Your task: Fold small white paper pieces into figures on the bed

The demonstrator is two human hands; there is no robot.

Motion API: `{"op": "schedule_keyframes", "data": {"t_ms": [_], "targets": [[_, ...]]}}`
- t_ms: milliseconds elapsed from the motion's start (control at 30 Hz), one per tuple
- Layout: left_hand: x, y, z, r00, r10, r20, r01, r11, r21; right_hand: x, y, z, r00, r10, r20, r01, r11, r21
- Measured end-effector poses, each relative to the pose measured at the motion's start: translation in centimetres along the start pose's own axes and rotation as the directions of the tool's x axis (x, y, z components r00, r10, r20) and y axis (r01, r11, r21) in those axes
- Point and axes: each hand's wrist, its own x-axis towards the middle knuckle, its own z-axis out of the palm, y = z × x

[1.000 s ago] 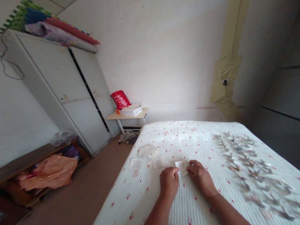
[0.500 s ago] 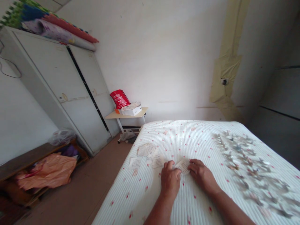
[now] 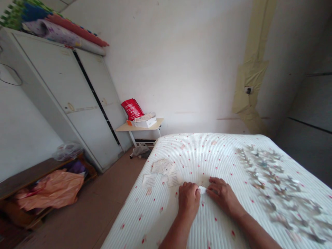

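The most space in the frame is taken up by a pale wall (image 3: 176, 69), against which the far end of a bed (image 3: 197, 152) is set, its white ribbed cover dotted with red. The left side is filled by a grey cabinet (image 3: 52, 79), topped in the upper left by rolled mats (image 3: 64, 34). At the lower left, a wooden bench (image 3: 28, 169) is partly covered by an orange sheet (image 3: 52, 192). Across the right of the bed, many small folded paper pieces (image 3: 275, 178) are laid out in blurred rows. Left of centre, a small table (image 3: 124, 127) is occupied by a red bag (image 3: 132, 109) and a white box (image 3: 147, 122). At lower centre, the left hand (image 3: 188, 199) and the right hand (image 3: 223, 193) are held low over the cover, near each other. Both are nearly closed, with fingers curled; a narrow white paper (image 3: 202, 190) is gripped between them, its left end by the left fingertips, its right end by the right. How it is folded cannot be told. Just left of the hands, printed paper slips (image 3: 174, 179) are spread flat, some overlapped.
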Motion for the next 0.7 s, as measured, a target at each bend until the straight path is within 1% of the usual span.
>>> {"op": "schedule_keyframes", "data": {"t_ms": [133, 233, 300, 367, 533, 700], "targets": [[0.4, 0.1, 0.2, 0.995, -0.100, 0.021, 0.101, 0.995, -0.023, -0.1, -0.9, 0.7, 0.995, 0.074, -0.061, -0.080, 0.992, -0.102], [0.5, 0.1, 0.3, 0.990, -0.143, 0.009, 0.143, 0.987, -0.075, -0.2, -1.7, 1.0, 0.987, 0.114, -0.111, -0.132, 0.977, -0.169], [0.4, 0.0, 0.2, 0.986, -0.165, 0.002, 0.164, 0.981, -0.101, -0.2, -2.0, 1.1, 0.984, 0.128, -0.122, -0.150, 0.970, -0.192], [0.2, -0.1, 0.0, 0.985, -0.171, 0.004, 0.170, 0.978, -0.121, -0.2, -2.2, 1.1, 0.983, 0.140, -0.117, -0.161, 0.966, -0.200], [-0.1, -0.3, -0.5, 0.989, -0.142, 0.042, 0.146, 0.979, -0.145, -0.2, -2.0, 1.2, 0.983, 0.157, -0.097, -0.175, 0.962, -0.212], [0.0, -0.2, -0.4, 0.986, -0.152, 0.072, 0.158, 0.985, -0.076, -0.2, -2.1, 1.4, 0.980, 0.170, -0.104, -0.189, 0.955, -0.229]]}}
